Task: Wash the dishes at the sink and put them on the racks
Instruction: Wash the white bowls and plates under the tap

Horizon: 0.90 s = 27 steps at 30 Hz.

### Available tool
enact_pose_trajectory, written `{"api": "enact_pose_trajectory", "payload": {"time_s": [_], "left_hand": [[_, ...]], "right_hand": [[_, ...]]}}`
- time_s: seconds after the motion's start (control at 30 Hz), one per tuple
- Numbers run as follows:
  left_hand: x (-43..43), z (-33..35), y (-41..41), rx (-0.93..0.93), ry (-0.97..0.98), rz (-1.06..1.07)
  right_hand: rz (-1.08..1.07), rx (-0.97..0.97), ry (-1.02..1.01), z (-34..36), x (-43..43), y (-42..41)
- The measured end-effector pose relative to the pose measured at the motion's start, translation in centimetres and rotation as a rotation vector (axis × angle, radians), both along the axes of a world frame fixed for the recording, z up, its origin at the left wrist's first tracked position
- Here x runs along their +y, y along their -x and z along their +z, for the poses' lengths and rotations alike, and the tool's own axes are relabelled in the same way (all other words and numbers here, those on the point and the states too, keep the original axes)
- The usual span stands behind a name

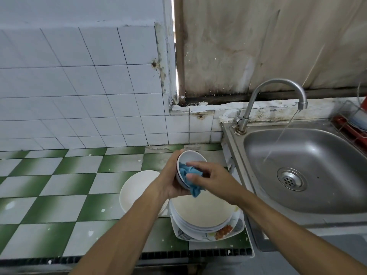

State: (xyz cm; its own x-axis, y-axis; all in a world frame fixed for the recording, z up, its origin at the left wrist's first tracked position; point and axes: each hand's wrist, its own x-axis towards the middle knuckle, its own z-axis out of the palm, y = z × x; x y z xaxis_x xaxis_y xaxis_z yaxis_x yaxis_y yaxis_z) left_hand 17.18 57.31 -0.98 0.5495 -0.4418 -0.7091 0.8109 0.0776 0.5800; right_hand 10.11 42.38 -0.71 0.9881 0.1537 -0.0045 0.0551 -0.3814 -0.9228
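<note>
My left hand (170,181) grips a small white bowl (189,158), tilted on its side above the counter left of the sink. My right hand (214,178) holds a blue cloth (188,173) inside the bowl, fingers over it. Below my hands stands a stack of white plates (202,215) on a flower-patterned square plate (224,232). A larger white bowl (137,187) sits just left of the stack. The steel sink (309,161) lies to the right, with water running from the curved tap (278,88).
A red-and-wire dish rack (349,124) with some items stands at the far right behind the sink. The green-and-white checked tile counter (59,185) stretches to the left, with a white tiled wall (79,86) behind it.
</note>
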Motion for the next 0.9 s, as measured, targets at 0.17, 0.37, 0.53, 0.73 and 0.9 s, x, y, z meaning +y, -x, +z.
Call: {"api": "enact_pose_trajectory", "payload": {"time_s": [0.17, 0.37, 0.53, 0.73, 0.9], "left_hand": [[0.1, 1.0, -0.4, -0.034, -0.056, -0.130], [0.9, -0.9, -1.3, -0.228, -0.154, -0.138], [-0.4, -1.7, -0.1, -0.308, 0.018, 0.116], [-2.7, -1.5, -0.2, -0.128, 0.125, 0.557], [-4.2, 0.1, 4.3, -0.494, 0.271, 0.774]], "right_hand": [[0.075, -0.269, 0.706, -1.2, 0.4, 0.6], [-0.163, 0.017, -0.271, 1.0, -0.1, 0.5], [-0.572, 0.299, -0.879, 0.5, 1.1, -2.0], [-1.047, -0.296, -0.269, -3.0, 4.4, -0.8], [-0.229, -0.729, 0.439, -4.1, 5.8, 1.1]]}}
